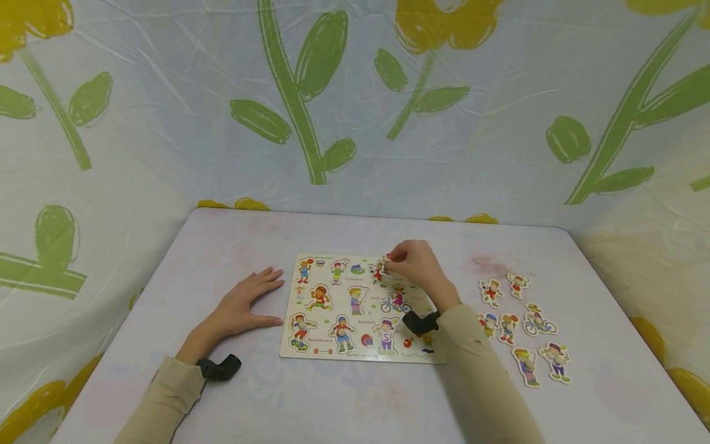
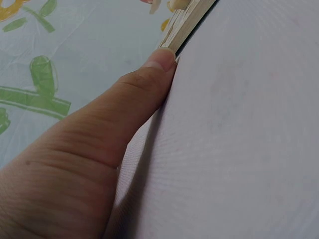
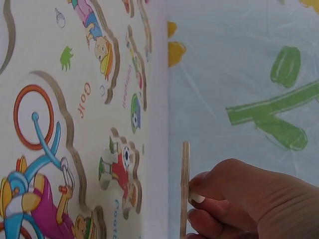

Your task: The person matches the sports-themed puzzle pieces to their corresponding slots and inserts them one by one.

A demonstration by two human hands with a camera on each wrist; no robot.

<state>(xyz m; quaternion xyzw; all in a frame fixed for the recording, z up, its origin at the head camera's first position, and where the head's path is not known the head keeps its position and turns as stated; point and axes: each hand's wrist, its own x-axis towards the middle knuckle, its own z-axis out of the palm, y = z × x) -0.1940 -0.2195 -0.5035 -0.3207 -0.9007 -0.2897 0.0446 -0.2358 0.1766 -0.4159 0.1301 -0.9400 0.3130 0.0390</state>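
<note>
A wooden puzzle board [image 1: 327,311] printed with children doing sports lies on the table. My left hand [image 1: 238,306] rests on the table at its left, fingers straight and spread. In the left wrist view, the thumb [image 2: 134,92] touches the board's edge [image 2: 192,27]. My right hand [image 1: 418,269] is over the board's far right part, pinching a thin wooden puzzle piece [image 3: 185,184] between thumb and fingers. The piece shows edge-on in the right wrist view, its picture hidden. Near it are the football recess [image 3: 119,172] and the bicycle recess [image 3: 37,164].
Several loose puzzle pieces lie right of the board, among them a cyclist [image 1: 539,320], a golfer [image 1: 526,366] and a baseball player [image 1: 556,362]. A skateboarder piece [image 1: 300,333] sits in the board's near left. A flower-printed cloth [image 1: 383,166] hangs behind the table.
</note>
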